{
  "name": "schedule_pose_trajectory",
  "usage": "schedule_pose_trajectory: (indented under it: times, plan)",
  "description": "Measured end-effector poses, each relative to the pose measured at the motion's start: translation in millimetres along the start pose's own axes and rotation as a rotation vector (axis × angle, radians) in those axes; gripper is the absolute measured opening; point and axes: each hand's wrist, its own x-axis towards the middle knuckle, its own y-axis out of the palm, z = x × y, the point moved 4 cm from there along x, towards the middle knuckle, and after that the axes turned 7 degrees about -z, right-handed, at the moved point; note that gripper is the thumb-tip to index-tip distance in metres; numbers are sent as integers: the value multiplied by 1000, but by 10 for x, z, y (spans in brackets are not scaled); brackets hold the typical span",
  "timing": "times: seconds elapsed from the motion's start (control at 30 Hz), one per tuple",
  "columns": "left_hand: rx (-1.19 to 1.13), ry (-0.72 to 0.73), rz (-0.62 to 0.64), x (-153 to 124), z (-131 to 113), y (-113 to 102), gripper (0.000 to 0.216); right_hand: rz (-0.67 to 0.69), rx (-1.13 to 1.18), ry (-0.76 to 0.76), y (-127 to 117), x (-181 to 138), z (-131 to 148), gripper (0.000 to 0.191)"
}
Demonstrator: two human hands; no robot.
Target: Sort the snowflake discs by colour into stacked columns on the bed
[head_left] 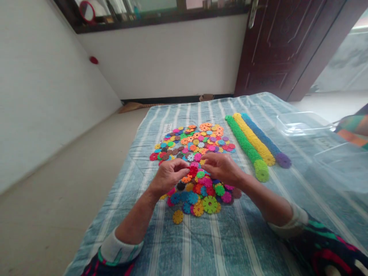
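A heap of flat, notched plastic discs (195, 147) in many colours lies on a blue striped cloth (201, 237). My left hand (169, 175) hovers over the near part of the heap, fingers pinched on a red disc (193, 170). My right hand (221, 167) sits just right of it, fingers curled toward the same red disc, touching or almost touching it. Three long rods of stacked discs lie to the right: a green rod (247, 147), a yellow rod (254, 140) and a blue rod (266, 140) with a purple end.
Clear plastic containers (301, 122) stand at the right on the cloth. A single yellow disc (178, 216) lies apart near me. A white wall, a broom on the floor (135, 107) and a dark brown door (281, 46) are beyond the cloth's far edge.
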Motion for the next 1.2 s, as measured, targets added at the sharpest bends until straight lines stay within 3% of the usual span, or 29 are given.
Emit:
schedule_pose_trajectory:
  times: [0.13,0.33,0.47,0.63,0.8,0.93,1.07,1.2]
  plan:
    - [-75,25,-17,-37,-35,132,21,125,120,-15,32,-11,36,15]
    - [-65,67,-18,-46,6,190,24,91,-2,-68,-23,9,49,16]
    - [130,199,36,-34,15,216,18,105,-137,-63,-115,35,19,17]
    - [396,371,102,-5,87,251,6,224,-309,-17,-155,29,-14,14]
    - [476,319,65,82,241,149,7,177,-569,37,-274,59,-93,15]
    - [455,279,44,109,294,92,10,165,-501,26,-340,75,-98,17]
    - [443,261,10,108,313,103,16,336,-340,-53,-259,32,-26,17]
    - [473,281,-51,105,306,147,18,446,-360,-59,-171,0,-41,17]
